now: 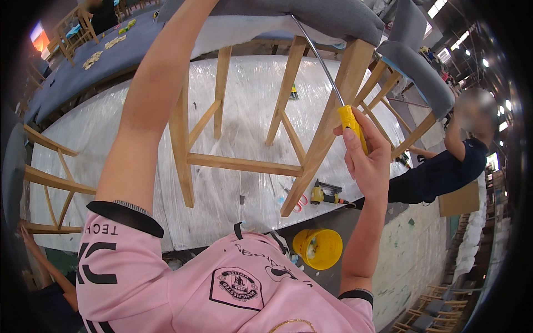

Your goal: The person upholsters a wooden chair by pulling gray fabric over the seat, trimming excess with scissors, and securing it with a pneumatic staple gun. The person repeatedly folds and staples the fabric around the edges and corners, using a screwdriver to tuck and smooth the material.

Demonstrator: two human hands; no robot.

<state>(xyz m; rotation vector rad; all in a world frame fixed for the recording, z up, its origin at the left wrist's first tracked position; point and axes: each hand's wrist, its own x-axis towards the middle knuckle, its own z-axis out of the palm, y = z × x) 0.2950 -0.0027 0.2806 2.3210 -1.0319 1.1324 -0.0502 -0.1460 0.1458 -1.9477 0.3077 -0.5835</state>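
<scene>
My right hand (365,152) grips the yellow handle of a long-shafted screwdriver (319,58). The shaft slants up and left, and its tip meets the edge of the grey upholstered seat (327,19). Below that grey fabric, a strip of white lining (239,33) shows. The seat belongs to a wooden-legged chair (244,162) standing on the plastic-covered table. My left arm (147,111) reaches up past the chair's left side, and its hand lies beyond the top edge, out of sight.
A yellow-and-black staple gun (325,193) and red-handled scissors (300,204) lie by the table's near edge. Below stands a yellow bucket (334,244). Another grey chair (413,66) is at right, near a person in dark clothes (444,172). More chair frames (55,175) stand left.
</scene>
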